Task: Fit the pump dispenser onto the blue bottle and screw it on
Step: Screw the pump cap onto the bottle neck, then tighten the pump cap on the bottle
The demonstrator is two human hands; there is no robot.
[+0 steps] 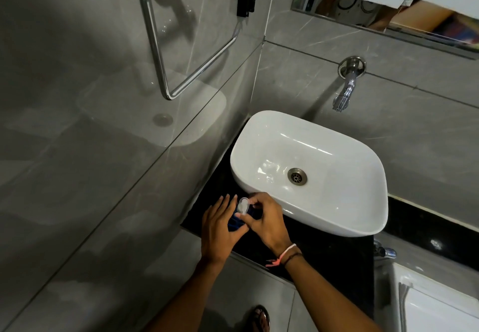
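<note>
A blue bottle (234, 221) stands on the black counter (324, 254) at the sink's front left corner, mostly hidden between my hands. A clear pump dispenser (243, 204) sits on top of it. My left hand (220, 228) wraps the bottle's side from the left, fingers stretched upward. My right hand (267, 219) pinches the pump head and collar with thumb and fingertips. The joint between pump and bottle neck is covered by my fingers.
A white basin (344, 217) with a metal drain (297, 175) sits on the counter right of my hands. A chrome tap (346, 90) juts from the grey tiled wall. A chrome towel rail (166, 54) hangs on the left wall. A white appliance (435, 303) stands at lower right.
</note>
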